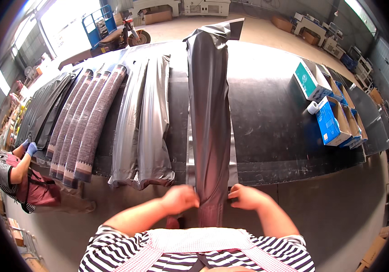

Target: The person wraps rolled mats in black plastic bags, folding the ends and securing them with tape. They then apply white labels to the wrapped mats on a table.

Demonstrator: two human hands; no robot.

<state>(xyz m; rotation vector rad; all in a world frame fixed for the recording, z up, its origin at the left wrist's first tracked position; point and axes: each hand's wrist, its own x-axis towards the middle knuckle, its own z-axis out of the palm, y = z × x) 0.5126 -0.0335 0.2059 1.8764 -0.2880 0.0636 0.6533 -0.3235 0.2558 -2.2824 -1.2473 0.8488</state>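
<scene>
A long roll in a dark grey plastic sleeve (pixel 209 104) lies lengthwise in front of me. Its near end hangs past the table's edge, where a reddish-brown rug end (pixel 211 216) shows below the plastic. At the left side of that near end, my left hand (pixel 181 199) is closed on the sleeve's edge. My right hand (pixel 249 198) pinches the plastic at the opposite side, its fingertips partly hidden. Beneath the roll lies a flat silvery-grey sleeve (pixel 233 167), visible along both sides.
On the black table (pixel 267 127), two silver-grey wrapped rolls (pixel 153 127) and several patterned rugs (pixel 97 122) lie to the left. Further left, a gloved co-worker (pixel 22 177) stands by dark sleeves (pixel 44 109). Open cartons (pixel 333 122) and a white tape roll (pixel 312 107) sit at right.
</scene>
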